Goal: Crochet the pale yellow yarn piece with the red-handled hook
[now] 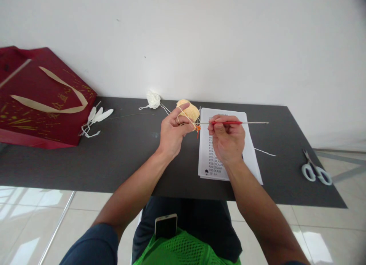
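- The crochet hook (234,122) is gripped by the right hand (227,141) at its red handle, pen-fashion, with the metal shaft lying level from 9 to 3 o'clock above the printed sheets (214,154).
- The yellow yarn strand (185,114) is held by the left hand (173,133), draped over the raised index finger, with thumb and fingers closed beside the small orange piece (198,129); whether that piece itself is pinched cannot be told.
- The yellow yarn ball (191,111) is seen at 1 o'clock from the left hand.
- The hook should be found light, stiff and smooth, best held by its handle, since bare metal may slip.
- The yarn is judged soft, limp and easily snagged; a light pinch near the orange piece would suit it.
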`<control>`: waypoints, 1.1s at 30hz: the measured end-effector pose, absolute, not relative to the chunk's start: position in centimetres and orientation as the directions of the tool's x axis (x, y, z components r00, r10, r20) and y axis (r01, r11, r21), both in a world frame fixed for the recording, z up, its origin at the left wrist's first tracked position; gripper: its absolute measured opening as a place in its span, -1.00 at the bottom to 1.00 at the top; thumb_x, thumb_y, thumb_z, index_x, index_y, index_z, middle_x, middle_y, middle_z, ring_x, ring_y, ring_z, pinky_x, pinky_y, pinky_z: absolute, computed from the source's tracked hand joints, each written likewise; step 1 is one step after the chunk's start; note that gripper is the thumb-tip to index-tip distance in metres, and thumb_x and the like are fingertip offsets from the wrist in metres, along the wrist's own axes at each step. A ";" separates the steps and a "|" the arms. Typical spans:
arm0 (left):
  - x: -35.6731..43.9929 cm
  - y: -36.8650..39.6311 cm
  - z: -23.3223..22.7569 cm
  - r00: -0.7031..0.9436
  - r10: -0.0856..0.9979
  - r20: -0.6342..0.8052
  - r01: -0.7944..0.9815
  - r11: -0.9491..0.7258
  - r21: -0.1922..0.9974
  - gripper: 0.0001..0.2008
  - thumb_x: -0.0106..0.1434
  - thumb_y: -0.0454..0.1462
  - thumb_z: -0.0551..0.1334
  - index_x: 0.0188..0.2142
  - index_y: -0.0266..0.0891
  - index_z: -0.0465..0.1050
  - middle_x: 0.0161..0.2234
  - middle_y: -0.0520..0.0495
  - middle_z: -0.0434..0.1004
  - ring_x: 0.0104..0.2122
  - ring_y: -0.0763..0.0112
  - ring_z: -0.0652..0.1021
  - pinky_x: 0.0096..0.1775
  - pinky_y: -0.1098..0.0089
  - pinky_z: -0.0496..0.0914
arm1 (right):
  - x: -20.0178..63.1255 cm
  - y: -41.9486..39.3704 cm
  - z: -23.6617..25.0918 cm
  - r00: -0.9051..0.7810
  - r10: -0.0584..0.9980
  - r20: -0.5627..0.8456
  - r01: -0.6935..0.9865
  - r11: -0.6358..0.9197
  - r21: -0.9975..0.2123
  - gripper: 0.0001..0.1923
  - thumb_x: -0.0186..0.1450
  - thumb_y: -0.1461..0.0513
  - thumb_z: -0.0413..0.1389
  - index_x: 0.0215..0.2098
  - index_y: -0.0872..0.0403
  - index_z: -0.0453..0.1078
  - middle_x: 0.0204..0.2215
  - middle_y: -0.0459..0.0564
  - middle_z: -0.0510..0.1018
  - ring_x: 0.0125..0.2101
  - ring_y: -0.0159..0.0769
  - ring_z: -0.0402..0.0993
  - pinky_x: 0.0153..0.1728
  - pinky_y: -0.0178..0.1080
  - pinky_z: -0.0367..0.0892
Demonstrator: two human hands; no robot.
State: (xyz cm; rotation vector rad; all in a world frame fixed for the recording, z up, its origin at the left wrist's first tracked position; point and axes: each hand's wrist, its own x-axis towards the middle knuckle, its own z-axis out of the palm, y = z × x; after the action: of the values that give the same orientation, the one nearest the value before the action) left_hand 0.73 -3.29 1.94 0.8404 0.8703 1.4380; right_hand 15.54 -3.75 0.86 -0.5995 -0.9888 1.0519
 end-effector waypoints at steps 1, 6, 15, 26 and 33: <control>0.7 -3.3 1.9 -0.038 0.999 0.004 -0.461 -0.021 0.887 -0.39 -0.05 -0.42 0.42 0.06 -0.20 0.52 -0.51 0.12 0.58 -0.57 0.58 0.40 -0.55 0.48 0.07 | 15.6 -3.7 0.9 0.151 0.912 0.382 -0.431 0.408 -0.805 -0.89 0.23 0.21 0.38 -0.31 -0.03 0.55 -0.34 -0.13 0.64 -0.48 -0.46 0.49 -0.48 -0.33 0.37; 0.6 -3.3 2.0 0.000 1.000 0.011 -0.463 -0.010 0.886 -0.45 -0.09 -0.45 0.37 -0.02 -0.23 0.55 -0.55 0.11 0.55 -0.59 0.57 0.36 -0.55 0.49 0.06 | 15.7 -3.8 0.8 0.118 0.912 0.394 -0.422 0.405 -0.811 -0.87 0.26 0.17 0.36 -0.31 -0.01 0.51 -0.36 -0.12 0.62 -0.49 -0.48 0.47 -0.49 -0.34 0.33; 0.3 -3.6 2.3 0.090 0.995 0.032 -0.445 0.011 0.896 -0.53 -0.08 -0.48 0.26 -0.12 -0.25 0.55 -0.59 0.11 0.48 -0.61 0.58 0.29 -0.53 0.47 0.03 | 15.9 -3.8 1.1 0.079 0.933 0.352 -0.400 0.353 -0.845 -0.71 0.20 0.04 0.39 -0.34 -0.01 0.43 -0.40 -0.15 0.57 -0.52 -0.49 0.42 -0.55 -0.36 0.30; 0.2 -3.4 2.1 0.146 0.988 0.055 -0.464 0.020 0.886 -0.67 -0.08 -0.46 0.27 -0.27 -0.22 0.57 -0.62 0.09 0.42 -0.63 0.57 0.27 -0.54 0.45 0.04 | 16.1 -4.0 1.6 0.004 0.989 0.147 -0.533 0.126 -0.837 -0.69 0.13 0.08 0.45 -0.35 -0.02 0.44 -0.40 -0.20 0.56 -0.52 -0.55 0.40 -0.52 -0.44 0.39; 0.6 -3.5 1.7 0.045 0.983 0.180 -0.392 -0.148 0.908 -0.75 0.09 -0.32 0.43 -0.20 -0.19 0.57 -0.43 0.05 0.58 -0.44 0.51 0.51 -0.35 0.45 0.36 | 15.8 -3.6 1.3 -0.064 0.998 -0.029 -0.656 -0.064 -0.752 -0.76 0.15 0.12 0.44 -0.32 0.02 0.53 -0.34 -0.19 0.62 -0.44 -0.61 0.52 -0.42 -0.57 0.51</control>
State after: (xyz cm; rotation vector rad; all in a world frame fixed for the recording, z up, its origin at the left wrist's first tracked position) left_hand 0.57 -3.52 1.67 1.0618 0.7695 1.4320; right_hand 15.76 -3.65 1.30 -0.6731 -0.6725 1.5374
